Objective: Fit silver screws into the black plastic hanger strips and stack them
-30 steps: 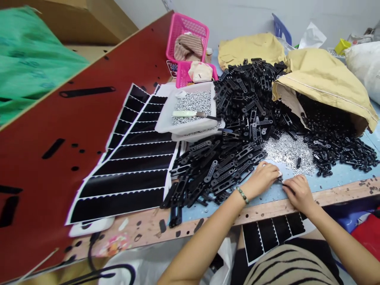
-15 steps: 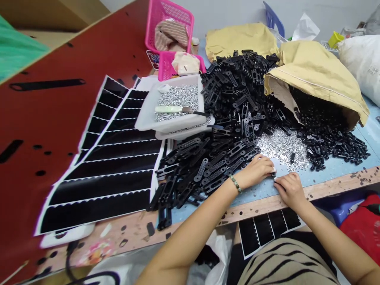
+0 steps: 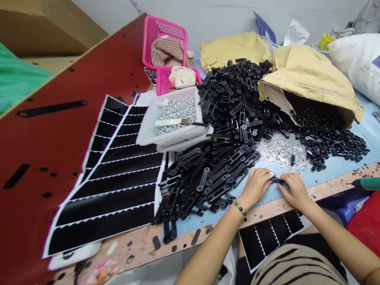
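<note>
Both hands meet near the table's front edge. My left hand (image 3: 257, 184), with a bead bracelet at the wrist, and my right hand (image 3: 292, 190) pinch a small black plastic part (image 3: 276, 180) between their fingertips. Just beyond them lies a heap of small silver screws (image 3: 280, 149). A large pile of black slotted plastic strips (image 3: 225, 130) spreads to the left and behind the hands.
A tan paper sack (image 3: 311, 79) spills black parts at right. White trays (image 3: 172, 122) of screws hold a pale-handled tool. Black scalloped sticker sheets (image 3: 118, 186) lie left, beside a red board (image 3: 59, 130). Pink baskets (image 3: 164, 39) stand at the back. A green tool (image 3: 366, 183) lies at the right edge.
The view has shifted a little. My hands stay together at the front edge, working the same small black part; a green tool has come into view at far right.
</note>
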`<state>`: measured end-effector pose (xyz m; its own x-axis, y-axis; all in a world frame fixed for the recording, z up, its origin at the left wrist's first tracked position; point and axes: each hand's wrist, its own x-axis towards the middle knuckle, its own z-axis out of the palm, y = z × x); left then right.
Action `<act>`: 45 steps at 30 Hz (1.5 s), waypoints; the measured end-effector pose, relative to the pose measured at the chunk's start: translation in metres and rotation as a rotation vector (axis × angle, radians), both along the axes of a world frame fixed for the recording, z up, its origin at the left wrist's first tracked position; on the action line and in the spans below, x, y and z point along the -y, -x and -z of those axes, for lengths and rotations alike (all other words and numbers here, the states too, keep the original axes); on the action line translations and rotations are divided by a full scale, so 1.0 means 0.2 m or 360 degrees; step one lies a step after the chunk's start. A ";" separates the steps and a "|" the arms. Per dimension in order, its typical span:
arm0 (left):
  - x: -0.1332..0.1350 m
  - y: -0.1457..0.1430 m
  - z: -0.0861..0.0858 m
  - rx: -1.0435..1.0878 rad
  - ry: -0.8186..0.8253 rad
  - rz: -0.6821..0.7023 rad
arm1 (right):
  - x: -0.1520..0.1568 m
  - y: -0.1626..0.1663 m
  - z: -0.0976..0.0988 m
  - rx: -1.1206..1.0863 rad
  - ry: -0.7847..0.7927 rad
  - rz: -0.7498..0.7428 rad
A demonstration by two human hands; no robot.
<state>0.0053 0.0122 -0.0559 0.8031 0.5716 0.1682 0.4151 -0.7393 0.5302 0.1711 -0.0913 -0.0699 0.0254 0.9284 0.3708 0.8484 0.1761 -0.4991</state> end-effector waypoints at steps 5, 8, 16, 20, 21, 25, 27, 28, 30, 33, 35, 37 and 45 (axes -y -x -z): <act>0.02 -0.03 0.00 0.0026 0.0021 -0.0078 | -0.03 -0.02 -0.02 0.0081 -0.0068 -0.0034; 0.05 -0.05 0.03 0.0053 0.0031 -0.0161 | 0.01 -0.03 -0.05 0.0043 -0.0355 -0.0036; 0.07 -0.08 0.08 0.0171 -0.0018 -0.0314 | 0.53 -0.06 0.13 0.0411 0.0162 -0.1323; 0.06 -0.06 0.10 0.0200 -0.0010 -0.0293 | 0.66 -0.16 0.28 0.0435 0.0632 -0.0927; 0.05 -0.06 0.10 0.0199 -0.0009 -0.0289 | 0.67 -0.17 0.30 0.0400 0.0673 -0.0879; 0.02 -0.05 0.11 0.0194 0.0016 -0.0347 | 0.62 -0.26 0.33 0.0310 0.0640 -0.0730; 0.01 -0.05 0.12 0.0168 0.0035 -0.0410 | 0.60 -0.32 0.34 0.0330 0.0558 -0.0578; 0.00 -0.06 0.13 0.0161 0.0046 -0.0436 | 0.60 -0.35 0.35 0.0341 0.0506 -0.0507; 0.00 -0.07 0.15 0.0163 0.0063 -0.0468 | 0.60 -0.39 0.38 0.0359 0.0366 -0.0431; -0.02 -0.09 0.16 0.0176 0.0065 -0.0468 | 0.65 -0.39 0.41 0.0364 0.0048 -0.0436; -0.02 -0.10 0.17 0.0182 0.0042 -0.0453 | 0.69 -0.34 0.40 0.0351 -0.0172 -0.0454; -0.02 -0.11 0.17 0.0186 0.0006 -0.0435 | 0.73 -0.26 0.37 0.0331 -0.0339 -0.0485; -0.01 -0.12 0.13 0.0148 -0.0176 -0.0396 | 0.82 0.02 0.24 0.0416 -0.0472 -0.0736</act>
